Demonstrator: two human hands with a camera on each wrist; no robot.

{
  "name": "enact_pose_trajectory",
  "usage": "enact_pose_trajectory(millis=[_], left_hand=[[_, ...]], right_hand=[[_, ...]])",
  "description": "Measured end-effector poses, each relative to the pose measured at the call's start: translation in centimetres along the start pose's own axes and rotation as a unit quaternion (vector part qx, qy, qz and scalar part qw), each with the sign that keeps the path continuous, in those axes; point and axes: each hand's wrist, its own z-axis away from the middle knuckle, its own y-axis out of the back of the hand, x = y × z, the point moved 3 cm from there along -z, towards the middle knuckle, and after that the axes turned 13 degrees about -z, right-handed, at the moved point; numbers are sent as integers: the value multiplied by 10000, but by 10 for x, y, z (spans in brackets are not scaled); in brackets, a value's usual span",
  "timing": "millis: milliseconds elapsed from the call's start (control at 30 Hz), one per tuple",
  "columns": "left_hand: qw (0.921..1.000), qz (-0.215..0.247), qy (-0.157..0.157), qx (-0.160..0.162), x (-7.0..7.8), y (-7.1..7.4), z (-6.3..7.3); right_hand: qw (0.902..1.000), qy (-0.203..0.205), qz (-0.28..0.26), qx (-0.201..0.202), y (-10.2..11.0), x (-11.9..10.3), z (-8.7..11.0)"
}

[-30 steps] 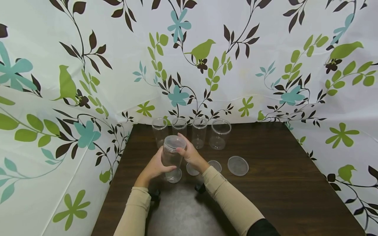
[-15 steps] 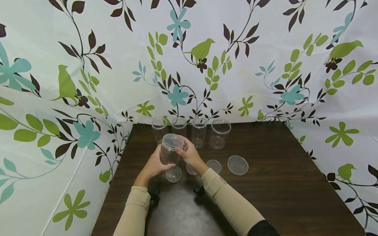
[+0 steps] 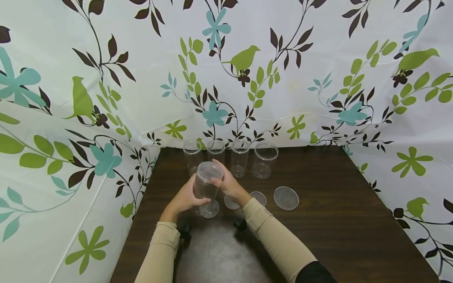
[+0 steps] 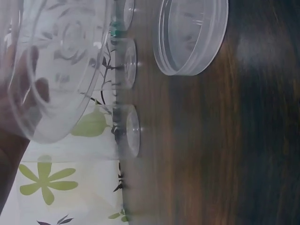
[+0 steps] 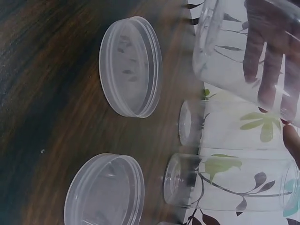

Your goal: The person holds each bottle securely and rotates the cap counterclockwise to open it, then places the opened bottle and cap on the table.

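Observation:
In the head view my left hand (image 3: 185, 199) grips the body of a clear plastic jar (image 3: 206, 189), raised above the table and slightly tilted. A translucent lid (image 3: 210, 170) sits on its mouth. My right hand (image 3: 231, 187) holds the lid's edge, thumb at the near side and fingers at the far side. Through the jar wall (image 4: 65, 110) in the left wrist view, fingertips (image 4: 41, 89) show. Fingers (image 5: 268, 82) also show through the clear jar in the right wrist view. How tightly the lid is seated cannot be seen.
Several open clear jars (image 3: 265, 161) stand in a row at the table's back edge. Several loose lids lie before them, including a larger lid (image 3: 286, 198) at right and a small lid (image 3: 209, 210) below the held jar. A patterned curtain (image 3: 226, 78) rises behind the dark table (image 3: 339, 220).
Half a second ago the right fingers were wrapped farther round the lid's near right side; now they reach to its far edge again. The jar stays raised, shifting only slightly.

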Motion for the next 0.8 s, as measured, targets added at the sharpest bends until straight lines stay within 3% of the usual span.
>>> enact_pose_trajectory(millis=[300, 467, 633, 800], left_hand=[[9963, -273, 496, 641, -8, 1, 0], [9958, -404, 454, 682, -9, 0, 0], [9969, -332, 351, 614, -8, -2, -1], [9990, -190, 148, 388, -3, -5, -3]], right_hand=[[9925, 496, -511, 989, 0, 7, 5], [9920, 593, -538, 974, -4, 7, 5], [9945, 425, -471, 832, -6, 4, 4], [9980, 298, 134, 536, -4, -2, 2]])
